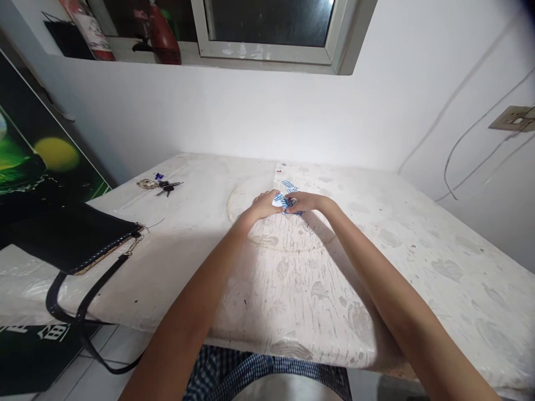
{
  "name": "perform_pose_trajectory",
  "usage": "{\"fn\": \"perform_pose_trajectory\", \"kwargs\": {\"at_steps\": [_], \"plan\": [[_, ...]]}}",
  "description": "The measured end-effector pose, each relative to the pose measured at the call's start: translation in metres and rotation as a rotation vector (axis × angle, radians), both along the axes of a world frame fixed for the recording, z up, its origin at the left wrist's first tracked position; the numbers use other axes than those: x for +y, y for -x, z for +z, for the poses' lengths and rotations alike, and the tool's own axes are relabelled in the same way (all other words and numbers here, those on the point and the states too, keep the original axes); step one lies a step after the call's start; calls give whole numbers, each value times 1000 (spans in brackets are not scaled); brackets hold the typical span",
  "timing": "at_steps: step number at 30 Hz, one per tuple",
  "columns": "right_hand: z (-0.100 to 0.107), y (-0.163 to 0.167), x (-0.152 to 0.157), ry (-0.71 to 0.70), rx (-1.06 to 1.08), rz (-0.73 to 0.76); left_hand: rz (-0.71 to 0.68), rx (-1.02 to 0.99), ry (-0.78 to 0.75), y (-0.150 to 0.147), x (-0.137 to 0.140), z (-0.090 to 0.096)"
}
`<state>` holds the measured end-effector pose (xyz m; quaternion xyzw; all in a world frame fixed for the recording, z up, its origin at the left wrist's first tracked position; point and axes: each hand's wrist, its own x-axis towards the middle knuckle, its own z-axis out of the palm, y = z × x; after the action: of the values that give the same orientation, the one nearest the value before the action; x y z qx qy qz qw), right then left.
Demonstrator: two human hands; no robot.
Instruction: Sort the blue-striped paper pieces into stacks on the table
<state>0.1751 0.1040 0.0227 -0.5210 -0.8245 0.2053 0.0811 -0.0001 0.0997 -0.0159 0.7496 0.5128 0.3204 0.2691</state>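
A small white piece with blue printing (278,200), like a thin wrapper or packet, is between my hands near the middle of the table. My left hand (262,207) grips its left side with curled fingers. From the right, my right hand (308,201) pinches it, and its fingers cover part of the print. More blue lettering (289,185) shows just behind the hands; I cannot tell if it belongs to the same piece. Both hands are low, close to the pale patterned tablecloth (284,273).
A black bag (71,234) with a strap hangs over the table's left edge. Keys (168,186) lie at the back left. Red bottles (164,33) stand on the window sill. Loose cables (449,161) run down the right wall below a socket (512,118).
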Motion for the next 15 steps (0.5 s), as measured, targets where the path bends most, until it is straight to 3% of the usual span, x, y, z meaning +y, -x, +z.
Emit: {"fn": "perform_pose_trajectory", "kwargs": {"at_steps": [6,15], "plan": [[-6,17,-1,-21,10,8,-110,-49,-76,-12,1,-6],[-4,6,5,-130,178,-50,-1,-236,-228,-20,2,-4]]}}
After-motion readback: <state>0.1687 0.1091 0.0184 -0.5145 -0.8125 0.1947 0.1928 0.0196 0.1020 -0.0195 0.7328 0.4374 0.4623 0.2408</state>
